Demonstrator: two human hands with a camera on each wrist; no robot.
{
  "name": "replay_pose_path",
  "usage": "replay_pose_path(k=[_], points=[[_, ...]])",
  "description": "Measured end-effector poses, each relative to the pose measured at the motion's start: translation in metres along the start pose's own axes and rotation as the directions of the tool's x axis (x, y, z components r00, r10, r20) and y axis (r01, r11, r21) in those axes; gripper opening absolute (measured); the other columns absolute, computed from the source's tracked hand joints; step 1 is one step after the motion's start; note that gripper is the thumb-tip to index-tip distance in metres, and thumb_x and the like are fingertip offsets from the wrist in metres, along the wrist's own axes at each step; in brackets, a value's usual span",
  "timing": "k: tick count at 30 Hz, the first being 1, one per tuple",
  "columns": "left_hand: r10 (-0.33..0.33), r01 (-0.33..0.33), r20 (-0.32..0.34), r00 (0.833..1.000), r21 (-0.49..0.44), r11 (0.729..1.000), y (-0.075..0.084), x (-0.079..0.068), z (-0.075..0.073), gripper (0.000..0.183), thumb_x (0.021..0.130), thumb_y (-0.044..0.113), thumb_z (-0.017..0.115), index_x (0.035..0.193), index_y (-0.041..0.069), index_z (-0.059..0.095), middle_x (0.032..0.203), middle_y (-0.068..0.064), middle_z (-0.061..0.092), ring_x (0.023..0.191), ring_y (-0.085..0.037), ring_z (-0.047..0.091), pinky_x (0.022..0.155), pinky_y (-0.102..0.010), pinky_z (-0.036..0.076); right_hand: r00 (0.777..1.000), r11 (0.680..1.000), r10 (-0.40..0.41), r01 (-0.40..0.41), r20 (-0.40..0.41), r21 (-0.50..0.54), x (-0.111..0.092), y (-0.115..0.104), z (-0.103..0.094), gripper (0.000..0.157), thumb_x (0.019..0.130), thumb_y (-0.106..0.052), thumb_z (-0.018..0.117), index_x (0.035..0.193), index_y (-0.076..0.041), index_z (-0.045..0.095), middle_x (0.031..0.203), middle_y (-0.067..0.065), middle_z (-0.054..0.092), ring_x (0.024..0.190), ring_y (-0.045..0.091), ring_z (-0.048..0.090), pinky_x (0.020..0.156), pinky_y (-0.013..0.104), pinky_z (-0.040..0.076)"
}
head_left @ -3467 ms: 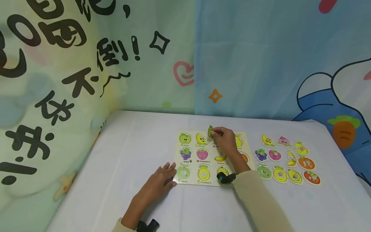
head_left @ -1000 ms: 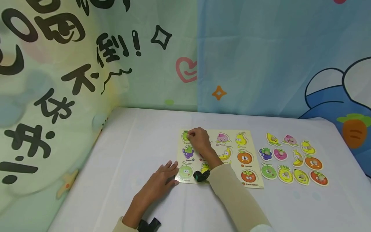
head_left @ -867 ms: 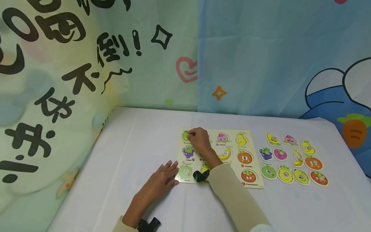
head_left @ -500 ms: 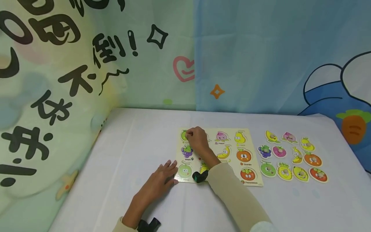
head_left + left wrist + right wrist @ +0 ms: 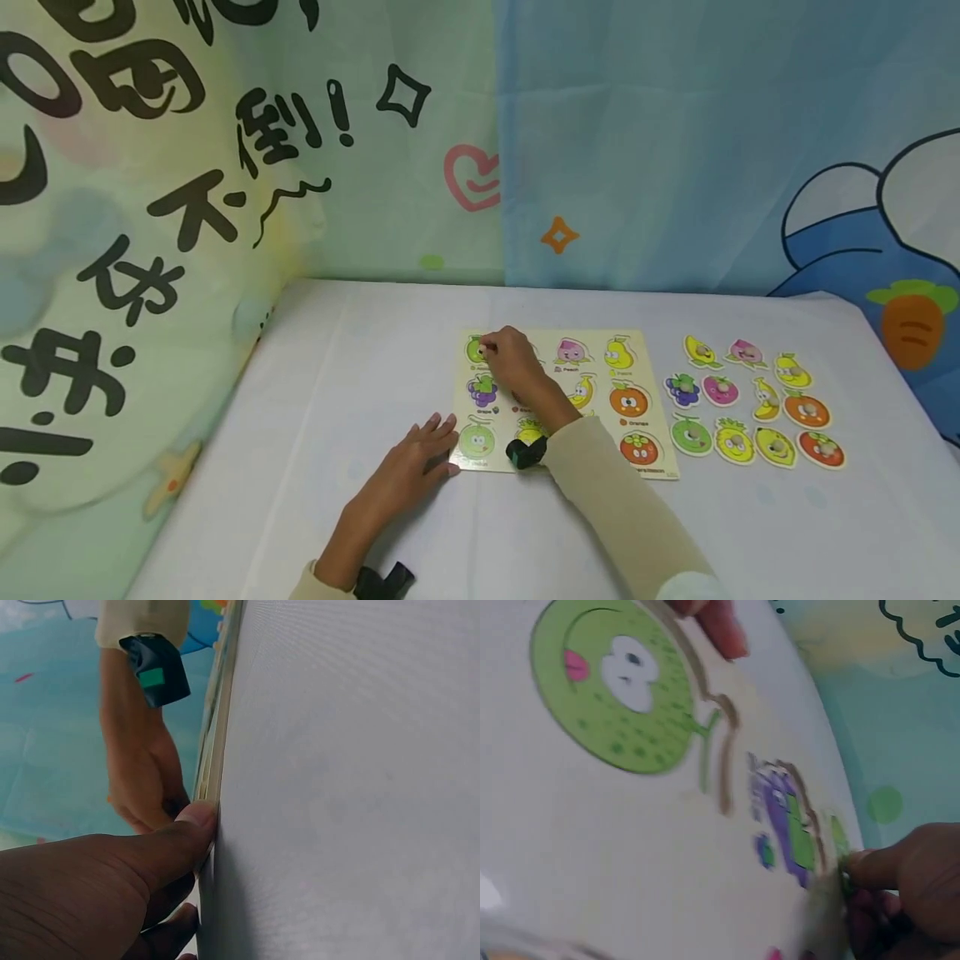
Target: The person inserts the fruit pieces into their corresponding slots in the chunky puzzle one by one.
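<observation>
My right hand (image 5: pixel 517 367) pinches a small green apple puzzle piece (image 5: pixel 474 349) between thumb and fingertips, at the apple spot in the top left corner of a cream fruit board (image 5: pixel 664 460). Those fingertips partly cover the piece. In the right wrist view the pinching hand (image 5: pixel 922 892) is beyond the grape picture (image 5: pixel 787 817) and the melon picture (image 5: pixel 615 686). Lying with fingers spread, my left hand (image 5: pixel 408 468) is beside the board's lower left corner. In the left wrist view its thumb (image 5: pixel 196 814) touches the board's edge.
Several loose fruit pieces lie right of the board, among them an avocado (image 5: pixel 701 352), grapes (image 5: pixel 682 389), a melon (image 5: pixel 691 436) and a persimmon (image 5: pixel 821 449). A white cloth (image 5: pixel 555 542) covers the table. Printed curtains (image 5: pixel 637 150) stand behind and to the left.
My right hand has carried the apple piece from the board's top middle leftward to its top left corner. Over the last second it stays almost still there. My left hand stays in place.
</observation>
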State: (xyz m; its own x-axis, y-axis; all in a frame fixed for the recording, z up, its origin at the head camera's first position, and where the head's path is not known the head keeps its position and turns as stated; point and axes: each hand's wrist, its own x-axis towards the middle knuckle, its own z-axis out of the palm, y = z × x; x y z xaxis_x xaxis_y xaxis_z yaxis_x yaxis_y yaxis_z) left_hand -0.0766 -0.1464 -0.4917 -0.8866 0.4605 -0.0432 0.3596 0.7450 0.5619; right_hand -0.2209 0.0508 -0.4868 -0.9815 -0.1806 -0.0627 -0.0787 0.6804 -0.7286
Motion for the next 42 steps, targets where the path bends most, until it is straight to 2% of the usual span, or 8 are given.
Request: replay_pose_path(k=[5, 13, 17, 23, 27, 35, 39, 42], points=[[-0.018, 0.018, 0.006, 1.0, -0.012, 1.0, 0.0, -0.003, 0.002, 0.054, 0.088, 0.025, 0.072, 0.135, 0.003, 0.057, 0.149, -0.005, 0.042, 0.142, -0.026, 0.03, 0.114, -0.049, 0.025, 0.998, 1.0, -0.006, 0.004, 0.068, 0.028, -0.002, 0.005, -0.008, 0.03, 0.099, -0.009, 0.056, 0.128, -0.005, 0.064, 0.125, 0.014, 0.062, 0.118, 0.029, 0.055, 0.101, 0.042, 0.045], [-0.013, 0.012, -0.009, 1.0, -0.013, 1.0, 0.0, -0.001, 0.005, 0.054, 0.089, 0.026, 0.071, 0.136, 0.004, 0.056, 0.149, -0.004, 0.041, 0.142, -0.025, 0.029, 0.114, -0.048, 0.025, 0.992, 0.998, -0.051, 0.046, 0.114, 0.047, -0.01, 0.019, -0.026, 0.028, 0.1, -0.009, 0.053, 0.124, -0.004, 0.067, 0.122, 0.013, 0.064, 0.108, 0.024, 0.058, 0.094, 0.04, 0.048], [-0.013, 0.013, -0.01, 1.0, -0.009, 1.0, -0.001, -0.001, 0.006, 0.054, 0.089, 0.027, 0.072, 0.136, 0.004, 0.057, 0.149, -0.004, 0.042, 0.142, -0.025, 0.029, 0.114, -0.048, 0.025, 0.991, 0.997, -0.046, 0.038, 0.123, 0.068, -0.017, 0.03, -0.039, 0.028, 0.1, -0.011, 0.054, 0.124, -0.005, 0.067, 0.122, 0.011, 0.064, 0.106, 0.025, 0.057, 0.093, 0.041, 0.048], [-0.016, 0.016, -0.008, 1.0, 0.004, 1.0, 0.0, -0.002, 0.002, 0.055, 0.088, 0.027, 0.072, 0.136, 0.005, 0.056, 0.148, -0.004, 0.042, 0.142, -0.025, 0.029, 0.114, -0.049, 0.026, 1.0, 0.995, -0.013, 0.012, 0.004, 0.095, -0.026, 0.055, -0.063, 0.027, 0.101, -0.013, 0.054, 0.122, -0.004, 0.068, 0.12, 0.014, 0.065, 0.115, 0.029, 0.056, 0.097, 0.046, 0.047], [-0.016, 0.016, -0.011, 1.0, 0.009, 1.0, 0.0, -0.004, 0.0, 0.056, 0.088, 0.026, 0.073, 0.136, 0.004, 0.056, 0.148, -0.004, 0.043, 0.142, -0.025, 0.029, 0.114, -0.05, 0.026, 0.999, 0.994, 0.012, -0.006, -0.05, 0.112, -0.031, 0.068, -0.078, 0.028, 0.101, -0.015, 0.054, 0.123, -0.004, 0.067, 0.119, 0.015, 0.065, 0.111, 0.029, 0.058, 0.093, 0.046, 0.048], [-0.023, 0.023, -0.012, 1.0, -0.007, 1.0, -0.001, -0.005, -0.001, 0.055, 0.088, 0.025, 0.072, 0.136, 0.004, 0.056, 0.149, -0.005, 0.042, 0.142, -0.026, 0.029, 0.114, -0.049, 0.025, 0.988, 0.991, -0.028, 0.047, -0.155, 0.122, -0.042, 0.091, -0.109, 0.029, 0.101, -0.016, 0.056, 0.123, -0.002, 0.066, 0.12, 0.018, 0.064, 0.111, 0.034, 0.057, 0.093, 0.05, 0.048], [-0.012, 0.012, -0.014, 1.0, -0.011, 1.0, -0.001, -0.003, 0.0, 0.054, 0.088, 0.026, 0.071, 0.136, 0.004, 0.056, 0.149, -0.005, 0.042, 0.142, -0.026, 0.029, 0.115, -0.049, 0.024, 0.963, 0.991, 0.002, 0.035, -0.27, 0.131, -0.05, 0.107, -0.125, 0.033, 0.1, -0.023, 0.057, 0.123, -0.001, 0.066, 0.118, 0.018, 0.065, 0.105, 0.031, 0.059, 0.088, 0.044, 0.049], [-0.006, 0.006, -0.022, 1.0, -0.011, 1.0, -0.001, -0.001, 0.001, 0.055, 0.088, 0.026, 0.072, 0.136, 0.004, 0.056, 0.149, -0.004, 0.042, 0.142, -0.025, 0.029, 0.115, -0.048, 0.024, 0.929, 0.984, 0.095, -0.032, -0.358, 0.177, -0.058, 0.119, -0.14, 0.04, 0.099, -0.034, 0.057, 0.124, -0.004, 0.066, 0.118, 0.015, 0.066, 0.101, 0.02, 0.06, 0.083, 0.026, 0.049]])
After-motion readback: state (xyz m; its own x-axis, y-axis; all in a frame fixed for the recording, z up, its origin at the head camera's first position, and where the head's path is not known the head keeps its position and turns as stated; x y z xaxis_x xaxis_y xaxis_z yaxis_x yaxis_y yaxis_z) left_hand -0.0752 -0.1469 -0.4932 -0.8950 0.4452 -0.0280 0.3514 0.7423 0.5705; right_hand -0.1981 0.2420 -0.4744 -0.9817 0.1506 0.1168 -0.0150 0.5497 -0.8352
